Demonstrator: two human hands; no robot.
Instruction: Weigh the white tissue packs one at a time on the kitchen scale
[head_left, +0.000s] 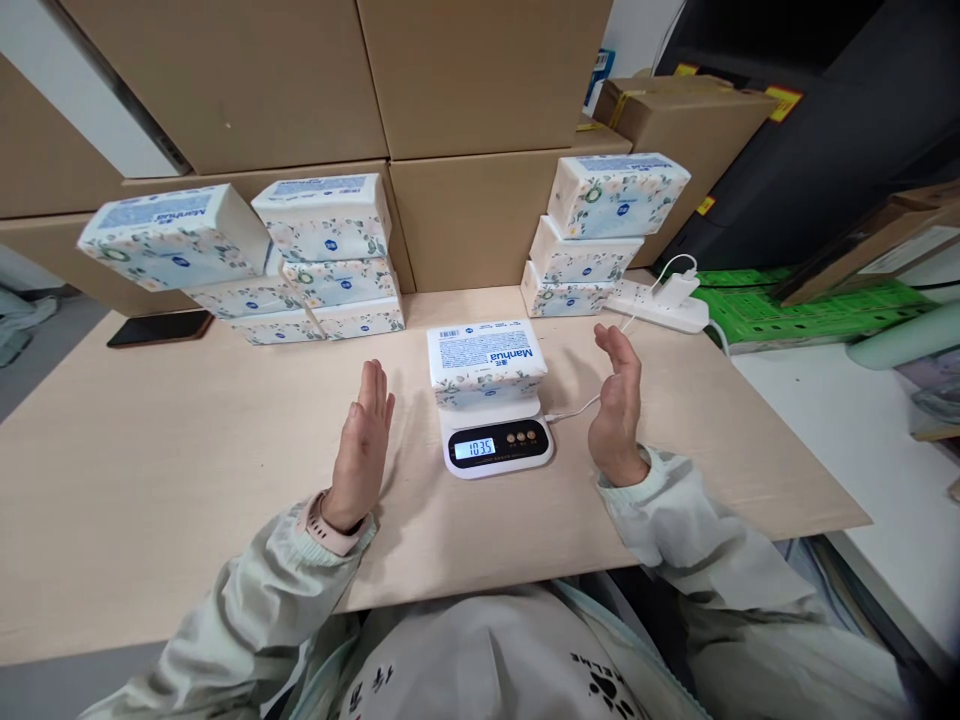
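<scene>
A pack of tissues (487,360) with a floral print lies on the white kitchen scale (499,462), whose lit display reads 103.5. To the left of the scale, my left hand (361,445) is held upright with its fingers stretched out, apart from the pack. My right hand (619,410) is raised on the other side, fingers extended and slightly curved, touching nothing. A stack of tissue packs (585,262) stands behind my right hand. Two more stacks of tissue packs (330,240) are at the back left, the leftmost top pack sitting askew.
Large cardboard boxes (480,220) form a wall along the back of the wooden table (225,500). A dark phone (160,328) lies at the left. At the right, a white power strip (667,308) has a plug in it, and a thin white cable (577,410) runs to the scale.
</scene>
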